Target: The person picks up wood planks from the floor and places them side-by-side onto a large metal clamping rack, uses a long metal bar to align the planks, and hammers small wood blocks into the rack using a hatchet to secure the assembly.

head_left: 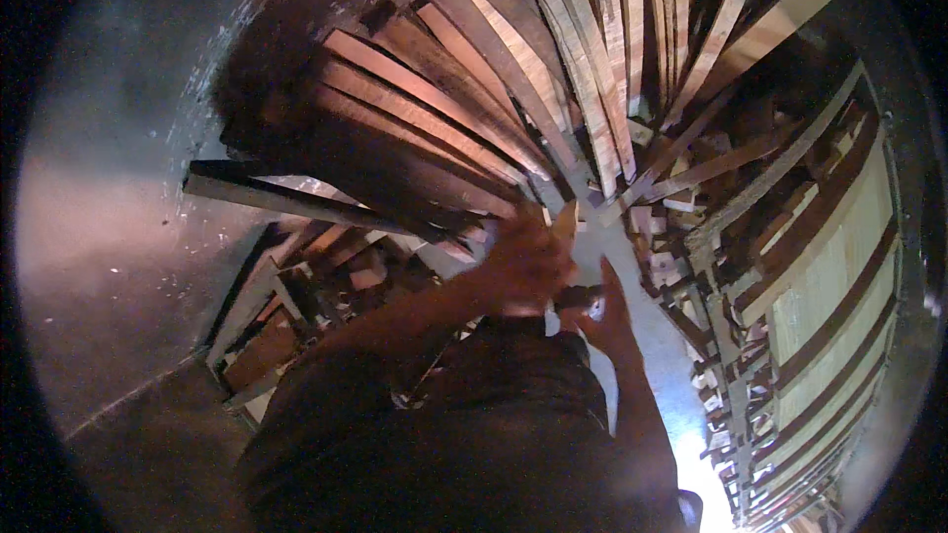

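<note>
My left hand (528,262) is in front of my body, with its fingers curled and blurred. A pale, pointed bit of wood (565,222) shows at its fingertips; whether the hand grips it is unclear. Close beside it, my right hand (607,321) bends round a small dark object (581,296) with a bright spot at its end. The two hands nearly meet at this object, whose kind I cannot make out. Ahead of the hands, long wooden boards (434,104) fan out with their near ends towards me.
More upright timber strips (622,30) stand at the far side. To the right runs a long stack of pale planks (829,247) with dark slats. Wood offcuts (346,271) lie in a frame at left. A grey floor strip (652,336) with bright light runs along my right.
</note>
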A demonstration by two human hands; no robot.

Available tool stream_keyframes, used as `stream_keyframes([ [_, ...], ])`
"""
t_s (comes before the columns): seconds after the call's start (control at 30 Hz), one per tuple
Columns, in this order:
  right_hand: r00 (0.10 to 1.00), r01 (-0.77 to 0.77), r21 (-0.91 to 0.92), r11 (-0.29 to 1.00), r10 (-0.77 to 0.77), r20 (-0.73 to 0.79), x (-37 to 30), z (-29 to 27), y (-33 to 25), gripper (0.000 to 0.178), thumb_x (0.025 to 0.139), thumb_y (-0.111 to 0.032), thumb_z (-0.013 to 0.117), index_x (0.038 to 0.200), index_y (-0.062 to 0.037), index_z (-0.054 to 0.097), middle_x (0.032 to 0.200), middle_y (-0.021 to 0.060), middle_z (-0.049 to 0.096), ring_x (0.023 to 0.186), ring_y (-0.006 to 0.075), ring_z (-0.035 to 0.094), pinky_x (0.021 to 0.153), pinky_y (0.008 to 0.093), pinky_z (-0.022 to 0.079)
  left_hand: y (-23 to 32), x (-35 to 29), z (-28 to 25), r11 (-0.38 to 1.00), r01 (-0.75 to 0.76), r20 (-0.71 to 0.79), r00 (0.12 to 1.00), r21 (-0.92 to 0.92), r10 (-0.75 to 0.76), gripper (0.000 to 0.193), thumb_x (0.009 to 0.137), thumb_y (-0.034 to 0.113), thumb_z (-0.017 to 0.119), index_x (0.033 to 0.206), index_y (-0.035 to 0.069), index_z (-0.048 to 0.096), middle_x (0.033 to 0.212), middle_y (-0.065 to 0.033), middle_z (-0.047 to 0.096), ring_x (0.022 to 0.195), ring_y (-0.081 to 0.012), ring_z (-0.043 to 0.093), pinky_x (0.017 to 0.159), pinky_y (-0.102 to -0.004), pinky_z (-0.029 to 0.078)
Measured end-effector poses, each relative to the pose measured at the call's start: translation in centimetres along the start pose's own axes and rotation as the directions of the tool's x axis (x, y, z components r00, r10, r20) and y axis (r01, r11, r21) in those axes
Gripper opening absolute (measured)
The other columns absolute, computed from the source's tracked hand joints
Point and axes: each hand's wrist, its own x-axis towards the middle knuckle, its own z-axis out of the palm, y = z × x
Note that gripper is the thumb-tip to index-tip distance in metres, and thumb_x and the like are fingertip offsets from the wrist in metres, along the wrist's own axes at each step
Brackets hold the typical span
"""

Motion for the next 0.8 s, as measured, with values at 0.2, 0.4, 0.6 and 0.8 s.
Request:
stream_keyframes([
  [0.2,0.963,0.260,-0.052,0.964,-0.263,-0.055,10.2,3.1,-4.8,0.093,0.081,-0.028,0.080,0.156,-0.0068,0.028,0.150,0.0234,0.043,0.134,0.0421,0.046,0.109,0.0473,0.042,3.1,3.8,1.7,0.998,0.036,-0.043,0.998,-0.056,-0.038,0.042,0.065,0.019,0.077,0.106,0.019,0.068,0.122,-0.0092,0.058,0.116,-0.0335,0.050,0.094,-0.0510,0.040],
  [0.4,0.973,0.229,0.081,0.970,-0.228,-0.029,11.7,2.3,-5.7,0.088,0.081,-0.025,0.080,0.153,-0.0074,0.032,0.146,0.0204,0.047,0.132,0.0399,0.049,0.108,0.0470,0.043,-0.4,4.6,-0.8,0.975,0.021,-0.089,0.995,-0.222,-0.042,0.070,0.056,0.024,0.085,0.122,0.023,0.062,0.140,-0.0136,0.052,0.124,-0.0405,0.046,0.099,-0.0568,0.037],
  [0.6,0.969,0.225,0.137,0.965,-0.237,0.073,12.4,0.6,-6.6,0.083,0.081,-0.021,0.080,0.151,-0.0080,0.036,0.142,0.0175,0.051,0.129,0.0376,0.052,0.107,0.0467,0.045,-1.1,6.3,-2.9,0.964,0.058,-0.093,0.992,-0.258,-0.084,0.065,0.062,0.014,0.084,0.123,0.016,0.061,0.148,-0.0149,0.044,0.137,-0.0403,0.041,0.106,-0.0567,0.038],
  [0.8,0.911,0.322,0.139,0.936,-0.346,0.224,13.0,2.9,-8.6,0.078,0.081,-0.018,0.080,0.148,-0.0086,0.040,0.139,0.0145,0.055,0.126,0.0353,0.054,0.106,0.0465,0.047,-2.3,3.5,-7.1,0.965,0.161,-0.162,0.967,-0.204,-0.196,0.059,0.072,0.009,0.080,0.126,0.009,0.058,0.155,-0.0232,0.034,0.142,-0.0471,0.035,0.114,-0.0586,0.030],
])
